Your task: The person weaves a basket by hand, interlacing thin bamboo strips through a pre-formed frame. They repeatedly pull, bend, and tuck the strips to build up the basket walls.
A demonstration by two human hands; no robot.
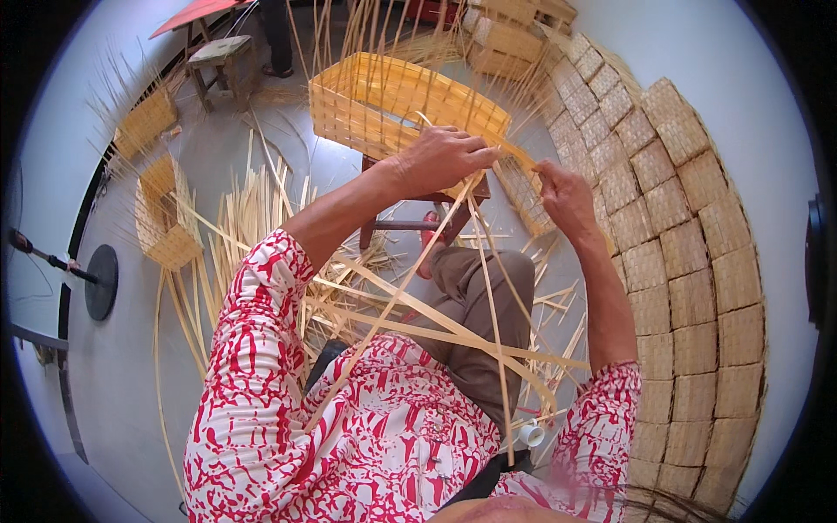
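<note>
A half-woven bamboo basket (384,100) lies on its side on a small wooden stool (410,225) in front of me. My left hand (440,157) rests on the basket's near rim, fingers closed over thin bamboo strips (410,279) that trail down across my lap. My right hand (565,196) pinches the end of a strip at the basket's right corner. Several long strips (497,349) hang from both hands toward my red-and-white patterned shirt.
Finished woven baskets (680,261) are stacked in rows along the right wall. Loose bamboo strips (235,218) lie on the floor at left, beside two unfinished baskets (161,218). A small wooden bench (222,57) and another person's legs stand at the back. A round black stand (102,281) is at far left.
</note>
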